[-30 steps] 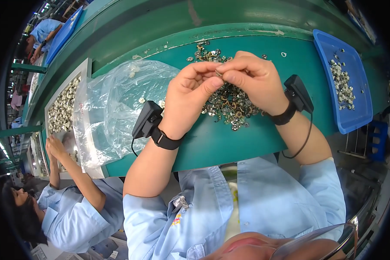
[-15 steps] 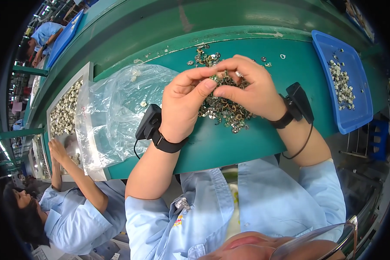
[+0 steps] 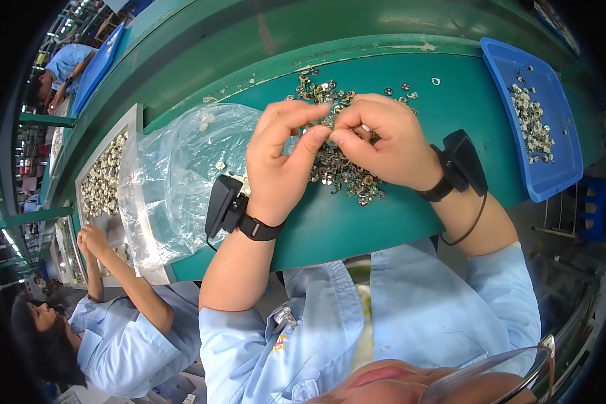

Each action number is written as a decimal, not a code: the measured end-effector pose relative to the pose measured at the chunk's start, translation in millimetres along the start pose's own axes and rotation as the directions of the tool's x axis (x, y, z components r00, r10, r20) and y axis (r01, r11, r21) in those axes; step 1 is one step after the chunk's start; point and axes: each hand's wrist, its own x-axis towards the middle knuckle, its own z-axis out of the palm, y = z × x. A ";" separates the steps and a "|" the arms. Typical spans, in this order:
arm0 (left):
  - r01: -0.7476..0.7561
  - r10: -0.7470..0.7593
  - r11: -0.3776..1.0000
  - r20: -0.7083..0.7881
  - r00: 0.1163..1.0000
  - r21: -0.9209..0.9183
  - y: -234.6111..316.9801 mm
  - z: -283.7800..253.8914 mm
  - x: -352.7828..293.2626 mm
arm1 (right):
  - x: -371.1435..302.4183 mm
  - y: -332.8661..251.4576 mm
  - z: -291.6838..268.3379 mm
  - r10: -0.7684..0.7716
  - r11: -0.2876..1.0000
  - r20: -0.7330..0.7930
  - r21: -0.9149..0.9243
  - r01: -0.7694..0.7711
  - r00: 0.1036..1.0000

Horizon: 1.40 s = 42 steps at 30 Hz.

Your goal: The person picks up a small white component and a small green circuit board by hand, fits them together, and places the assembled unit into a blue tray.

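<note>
My left hand (image 3: 276, 158) and my right hand (image 3: 389, 143) meet over a heap of small metal parts (image 3: 347, 172) on the green tabletop. Both have thumb and fingers drawn into a pinch, their tips almost touching each other. Whatever sits between the fingertips is too small and too covered to name. A small pale spot (image 3: 366, 128) shows among the curled fingers of my right hand; its kind is unclear. The heap holds round, shiny silver and brownish pieces, partly hidden beneath the hands. Each wrist wears a black strap with a boxy device and a cable.
A clear plastic bag (image 3: 182, 168) lies to the left, overlapping a pale tray (image 3: 138, 114) of cream-coloured parts. A co-worker's hands (image 3: 93, 239) work over that tray. At right a blue tray (image 3: 565, 182) holds more small parts. A green raised ledge (image 3: 357, 44) borders the far side.
My fingertips have come closer together, and my right fingers have curled in more. The view has shifted slightly. The co-worker's hands at left stay over their tray.
</note>
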 end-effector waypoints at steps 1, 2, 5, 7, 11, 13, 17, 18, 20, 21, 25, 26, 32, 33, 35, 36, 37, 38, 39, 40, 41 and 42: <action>-0.068 0.068 0.995 0.004 0.998 0.068 -0.3 -0.5 0.4 | 0.5 -1.5 -0.3 0.027 0.999 0.005 -0.025 -0.027 1.000; -0.136 0.136 0.982 0.012 0.991 0.134 -0.5 -0.9 0.8 | 0.1 -1.2 0.1 0.028 0.999 0.003 -0.024 -0.028 1.000; -0.058 0.058 0.998 -0.013 0.998 0.029 2.4 2.3 0.4 | -0.9 1.7 0.9 -0.044 0.996 -0.040 -0.082 0.041 0.998; 0.225 -0.242 0.921 -0.015 0.970 -0.318 5.1 5.4 -0.1 | -0.4 3.4 -0.5 -0.069 0.993 -0.027 -0.100 0.066 0.997; 0.436 -0.408 0.586 0.217 0.887 -0.683 -3.1 0.4 0.5 | -0.4 4.5 0.0 -0.139 0.981 0.003 -0.133 0.138 0.990; 0.439 -0.403 0.537 0.239 0.884 -0.720 -5.4 1.1 -1.0 | -1.7 4.9 2.2 -0.175 0.976 0.002 -0.127 0.174 0.984; 0.415 -0.380 0.471 0.245 0.892 -0.779 -6.4 1.8 -0.9 | -1.6 6.1 3.7 -0.161 0.983 0.001 -0.093 0.161 0.987; 0.389 -0.369 0.508 0.214 0.904 -0.768 -5.9 1.9 -0.6 | -1.0 6.4 3.5 -0.163 0.982 0.002 -0.092 0.162 0.987; 0.362 -0.357 0.544 0.181 0.916 -0.757 -4.8 2.4 -0.6 | 0.1 5.9 2.1 -0.135 0.985 0.018 -0.106 0.136 0.991; 0.349 -0.347 0.578 0.165 0.923 -0.738 -4.3 2.8 -0.7 | 0.4 5.9 1.7 -0.121 0.986 0.025 -0.113 0.123 0.992; 0.326 -0.326 0.638 0.138 0.935 -0.698 -3.7 2.3 0.0 | 0.9 5.0 2.4 -0.127 0.981 0.043 -0.139 0.132 0.991; 0.333 -0.328 0.630 0.148 0.933 -0.701 -3.8 1.5 0.3 | 1.0 3.6 2.4 -0.132 0.981 0.044 -0.137 0.137 0.990; 0.309 -0.337 0.642 0.104 0.936 -0.702 -1.5 1.5 0.8 | -6.6 9.5 4.9 0.049 0.947 0.014 0.318 -0.051 0.999; 0.301 -0.329 0.649 0.099 0.939 -0.698 -1.0 1.0 2.2 | -7.7 12.3 5.2 0.125 0.873 -0.002 0.476 -0.109 0.992; 0.287 -0.319 0.662 0.086 0.944 -0.692 -0.8 -0.2 3.0 | -7.8 14.7 3.0 0.157 0.889 0.043 0.429 -0.160 0.987; 0.282 -0.318 0.663 0.080 0.945 -0.694 -1.4 -0.5 3.2 | -7.5 15.7 1.9 0.193 0.903 0.079 0.377 -0.208 0.978; 0.281 -0.316 0.671 0.079 0.945 -0.686 -2.3 -0.7 3.5 | -6.7 16.1 1.9 0.230 0.912 0.112 0.322 -0.254 0.967; 0.281 -0.313 0.678 0.078 0.946 -0.679 -3.0 -0.7 3.8 | -6.1 15.8 2.9 0.226 0.913 0.118 0.321 -0.253 0.967; 0.280 -0.310 0.685 0.079 0.947 -0.672 -3.6 -0.9 3.8 | -6.4 15.0 4.5 0.245 0.875 0.107 0.404 -0.267 0.964; 0.275 -0.309 0.685 0.073 0.948 -0.675 -3.5 -1.0 3.9 | -6.7 13.9 5.8 0.264 0.830 0.099 0.484 -0.279 0.959; 0.288 -0.319 0.690 0.078 0.945 -0.665 -3.1 -1.0 4.3 | -6.5 12.6 6.4 0.284 0.778 0.092 0.559 -0.286 0.954; 0.300 -0.328 0.694 0.084 0.941 -0.655 -2.5 -0.9 4.8 | -6.0 11.1 5.3 0.281 0.781 0.096 0.556 -0.285 0.955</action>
